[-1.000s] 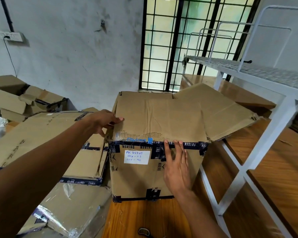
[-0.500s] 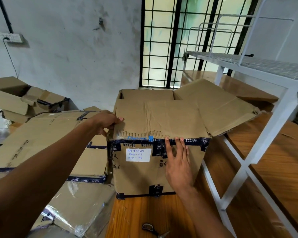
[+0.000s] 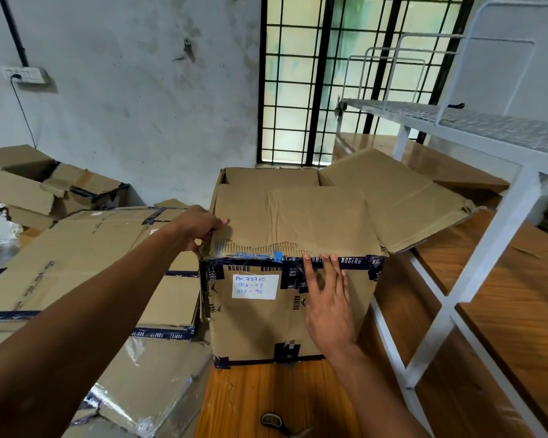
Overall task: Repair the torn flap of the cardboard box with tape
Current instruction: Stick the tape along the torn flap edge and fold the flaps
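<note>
Head view: cardboard box [image 3: 285, 311] stands upright at frame centre on a wooden floor [image 3: 244, 403], w/ a handwritten white label [image 3: 255, 286] on its near face. Torn flap [image 3: 295, 222] is folded flat over the top; its near edge is ragged, corrugation showing, right along the dark printed tape [image 3: 355, 263] at the top rim.

Left hand [image 3: 200, 227] at 9 o'clock of the box, fingers curled round the flap's left edge, thumb on top, pinching it down. Right hand [image 3: 328, 298] lies open and flat on the front face, fingers together, tips pressing the tape at the rim.

Handling, as a guess: flap is light, creased, prob. floppy near the tear; best held at the sound side edge, not the ragged strip. Tape looks glossy, needs firm rubbing to bond.

Room: flattened cartons [image 3: 86, 257] stacked at 9 o'clock, white metal rack [image 3: 487, 216] at 3 o'clock, barred window [image 3: 345, 80] at 12. Scissors-like handle [image 3: 271, 420] on the floor at 6 o'clock, partly cut off.
</note>
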Demonstrator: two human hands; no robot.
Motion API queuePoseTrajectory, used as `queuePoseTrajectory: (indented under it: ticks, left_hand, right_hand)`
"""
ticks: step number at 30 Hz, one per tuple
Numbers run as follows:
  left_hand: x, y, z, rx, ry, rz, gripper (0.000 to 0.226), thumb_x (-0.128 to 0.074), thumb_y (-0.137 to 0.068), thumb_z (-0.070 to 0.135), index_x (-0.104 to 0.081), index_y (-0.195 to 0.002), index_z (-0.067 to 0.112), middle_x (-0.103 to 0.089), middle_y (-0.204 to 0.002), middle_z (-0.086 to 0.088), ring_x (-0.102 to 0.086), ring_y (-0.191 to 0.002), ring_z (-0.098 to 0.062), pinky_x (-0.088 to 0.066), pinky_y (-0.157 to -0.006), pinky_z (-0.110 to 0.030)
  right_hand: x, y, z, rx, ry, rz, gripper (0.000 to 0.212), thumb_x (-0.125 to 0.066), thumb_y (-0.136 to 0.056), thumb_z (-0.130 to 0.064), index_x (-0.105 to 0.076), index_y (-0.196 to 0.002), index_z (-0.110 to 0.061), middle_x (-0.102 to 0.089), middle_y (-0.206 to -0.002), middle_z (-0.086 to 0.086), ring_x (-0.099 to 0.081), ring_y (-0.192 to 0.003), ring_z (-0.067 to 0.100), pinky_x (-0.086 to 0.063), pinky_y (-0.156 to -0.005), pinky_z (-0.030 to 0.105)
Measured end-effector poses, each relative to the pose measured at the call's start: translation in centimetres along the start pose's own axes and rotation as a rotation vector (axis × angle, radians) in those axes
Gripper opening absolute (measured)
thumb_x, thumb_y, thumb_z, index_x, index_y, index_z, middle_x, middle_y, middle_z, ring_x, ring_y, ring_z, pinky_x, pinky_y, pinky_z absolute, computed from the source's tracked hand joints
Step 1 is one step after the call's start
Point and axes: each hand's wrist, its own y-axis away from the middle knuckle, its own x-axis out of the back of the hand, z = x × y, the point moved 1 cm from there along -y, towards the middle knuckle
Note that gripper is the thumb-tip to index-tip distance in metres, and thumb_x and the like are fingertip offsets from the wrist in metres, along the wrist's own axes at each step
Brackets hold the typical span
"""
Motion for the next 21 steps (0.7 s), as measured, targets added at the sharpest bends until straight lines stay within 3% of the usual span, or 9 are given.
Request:
queuePoseTrajectory:
  ticks: [4, 11, 16, 21]
  left_hand:
    - [-0.2, 0.2, 0.3, -0.006, 0.011, -0.010, 0.036, -0.071, -0.103, 0.025, -0.067, -0.119, -0.007, -0.071, -0.113, -0.026, -0.066, -0.094, -0.033, -0.055, -0.066, -0.047]
    - [0.0, 1.7, -0.8, -0.041, -0.015, 0.004, 0.033, -0.067, -0.106, 0.026, -0.069, -0.113, -0.006, -0.074, -0.106, -0.023, -0.069, -0.094, -0.037, -0.060, -0.065, -0.047]
    - [-0.4, 1.1, -0.5, -0.030, 0.035, 0.071, 0.032, -0.071, -0.104, 0.026, -0.069, -0.113, -0.005, -0.072, -0.111, -0.028, -0.066, -0.087, -0.034, -0.054, -0.064, -0.042]
    - [-0.6, 1.4, -0.7, -0.059, -0.015, 0.076, 0.030, -0.068, -0.106, 0.026, -0.069, -0.103, -0.004, -0.071, -0.097, -0.023, -0.064, -0.078, -0.031, -0.053, -0.060, -0.040]
  right_hand:
    - [0.1, 0.0, 0.6, 0.006, 0.005, -0.004, 0.125, -0.081, -0.080, -0.015, 0.008, -0.167, -0.026, -0.012, -0.174, 0.017, -0.004, -0.162, 0.033, -0.022, -0.129, 0.052]
    - [-0.2, 0.4, -0.4, -0.006, 0.001, 0.012, 0.127, -0.083, -0.079, -0.018, 0.008, -0.167, -0.024, -0.005, -0.174, 0.019, 0.002, -0.162, 0.034, -0.020, -0.129, 0.051]
    - [0.4, 0.2, 0.0, 0.010, 0.000, -0.006, 0.127, -0.082, -0.079, -0.016, 0.009, -0.167, -0.026, -0.010, -0.174, 0.017, -0.004, -0.162, 0.033, -0.019, -0.130, 0.050]
    - [0.5, 0.3, 0.5, 0.020, -0.001, -0.030, 0.130, -0.082, -0.076, -0.011, 0.009, -0.167, -0.028, -0.012, -0.174, 0.016, -0.003, -0.162, 0.032, -0.017, -0.130, 0.049]
